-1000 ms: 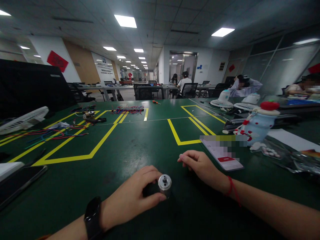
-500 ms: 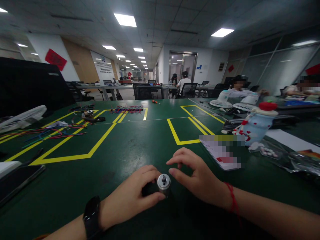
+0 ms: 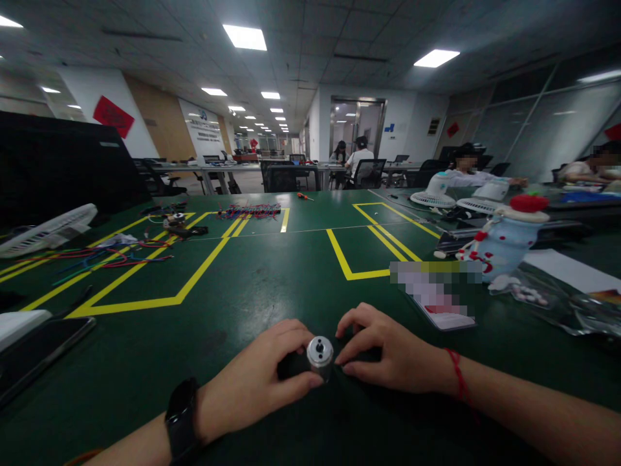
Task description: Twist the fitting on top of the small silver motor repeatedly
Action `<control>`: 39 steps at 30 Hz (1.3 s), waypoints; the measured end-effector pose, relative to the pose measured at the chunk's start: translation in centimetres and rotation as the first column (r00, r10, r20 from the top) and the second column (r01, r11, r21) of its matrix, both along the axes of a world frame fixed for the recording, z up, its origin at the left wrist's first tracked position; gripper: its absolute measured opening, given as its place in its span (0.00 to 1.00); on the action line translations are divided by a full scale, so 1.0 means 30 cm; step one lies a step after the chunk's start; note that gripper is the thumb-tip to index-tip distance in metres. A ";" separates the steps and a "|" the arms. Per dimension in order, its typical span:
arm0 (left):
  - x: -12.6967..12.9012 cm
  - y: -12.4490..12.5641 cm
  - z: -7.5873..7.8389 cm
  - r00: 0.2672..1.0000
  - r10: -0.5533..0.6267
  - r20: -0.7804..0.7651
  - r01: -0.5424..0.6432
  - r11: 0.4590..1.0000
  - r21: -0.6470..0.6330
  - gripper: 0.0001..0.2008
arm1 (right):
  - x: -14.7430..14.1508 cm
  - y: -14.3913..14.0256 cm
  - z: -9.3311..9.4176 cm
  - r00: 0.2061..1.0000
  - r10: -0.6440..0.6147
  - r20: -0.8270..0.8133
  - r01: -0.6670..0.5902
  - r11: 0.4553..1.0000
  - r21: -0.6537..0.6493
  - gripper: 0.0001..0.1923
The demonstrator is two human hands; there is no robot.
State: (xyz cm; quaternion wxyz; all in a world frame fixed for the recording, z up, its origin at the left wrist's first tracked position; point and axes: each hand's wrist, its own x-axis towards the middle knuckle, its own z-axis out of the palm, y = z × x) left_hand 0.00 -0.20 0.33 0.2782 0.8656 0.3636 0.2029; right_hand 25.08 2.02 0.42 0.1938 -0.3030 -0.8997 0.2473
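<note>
A small silver cylindrical motor (image 3: pixel 320 353) stands upright, its round end face up with a short central shaft and dark holes. My left hand (image 3: pixel 264 362) grips its left side between thumb and fingers; a black watch is on that wrist. Close to the motor's right side is my right hand (image 3: pixel 383 349), its fingers bent and slightly apart. A narrow gap separates its fingertips from the motor, and I see nothing between them. A red string circles the right wrist.
The green table (image 3: pixel 262 278) carries yellow tape outlines. Wires (image 3: pixel 116 255) and a phone (image 3: pixel 43 353) lie left, a wire bundle (image 3: pixel 252 211) and screwdriver (image 3: pixel 305 196) farther back. A light-coloured phone (image 3: pixel 439 304), blue cup (image 3: pixel 514 239) and fans (image 3: pixel 434 192) stand or lie right. People sit beyond.
My right hand has come down beside the motor, with thumb and index finger closer together. My left hand keeps its hold. The whole view has shifted slightly.
</note>
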 end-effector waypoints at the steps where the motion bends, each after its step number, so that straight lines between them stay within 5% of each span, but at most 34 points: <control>1: 0.000 0.000 -0.002 1.000 0.001 -0.002 -0.001 1.000 0.000 0.07 | 0.000 -0.001 -0.005 1.000 0.008 0.016 -0.008 1.000 0.017 0.07; 7: -0.001 0.005 -0.005 1.000 0.001 0.003 -0.001 1.000 -0.011 0.07 | -0.003 0.013 -0.002 0.980 -0.094 -0.175 0.069 0.988 -0.140 0.11; 11: -0.002 0.005 0.001 1.000 -0.007 0.025 0.008 1.000 -0.011 0.07 | 0.018 0.061 -0.015 0.864 -0.418 -0.279 0.295 0.872 -0.391 0.11; 14: -0.003 0.002 0.006 1.000 -0.007 0.023 0.007 1.000 -0.016 0.07 | 0.023 0.080 -0.020 0.829 -0.510 -0.229 0.365 0.804 -0.469 0.13; 16: -0.004 0.001 0.005 1.000 -0.003 0.018 0.004 1.000 -0.017 0.08 | 0.015 0.070 -0.015 0.880 -0.431 -0.201 0.331 0.858 -0.392 0.11; 19: -0.004 0.000 0.001 1.000 -0.004 0.013 0.004 1.000 -0.011 0.08 | -0.003 0.029 -0.003 0.983 -0.148 -0.104 0.131 0.979 -0.159 0.08; 22: -0.003 0.000 -0.002 1.000 -0.007 0.015 0.007 1.000 -0.004 0.07 | -0.022 -0.012 0.006 0.999 0.005 -0.036 -0.006 0.999 -0.038 0.07; 29: 0.000 0.000 -0.007 1.000 -0.003 0.025 0.003 1.000 0.009 0.07 | -0.086 -0.046 0.048 0.913 -0.135 -0.385 0.131 0.991 -0.038 0.06; 39: 0.004 -0.001 -0.008 1.000 -0.021 0.020 0.021 1.000 0.022 0.07 | -0.122 -0.062 0.057 0.939 -0.120 -0.322 0.126 0.992 -0.003 0.05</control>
